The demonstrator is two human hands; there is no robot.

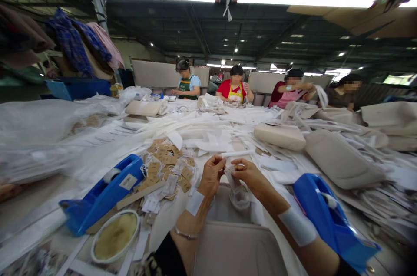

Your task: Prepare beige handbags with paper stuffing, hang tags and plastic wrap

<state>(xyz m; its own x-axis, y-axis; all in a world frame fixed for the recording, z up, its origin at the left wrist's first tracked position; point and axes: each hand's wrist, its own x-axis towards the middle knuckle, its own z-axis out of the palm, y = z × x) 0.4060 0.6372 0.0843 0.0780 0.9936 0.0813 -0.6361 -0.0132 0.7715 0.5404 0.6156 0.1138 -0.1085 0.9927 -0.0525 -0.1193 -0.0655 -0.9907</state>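
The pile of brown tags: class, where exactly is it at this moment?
In the head view, the brown tags lie left of centre, between the blue dispenser on the left and the person's left hand.

See-through strip (232, 178): the fingers (241, 162) of the right hand (252, 177) hide some of it.
Left hand (211, 176): too blurry to tell if it grips the strip.
Beige bag (236, 248): the bottom edge cuts it off.
Brown tags (168, 159): the words are too small to read.
Black sleeve (167, 257): cut off at the bottom.
Far-right person (342, 93): piled bags (343, 159) hide the lower body.
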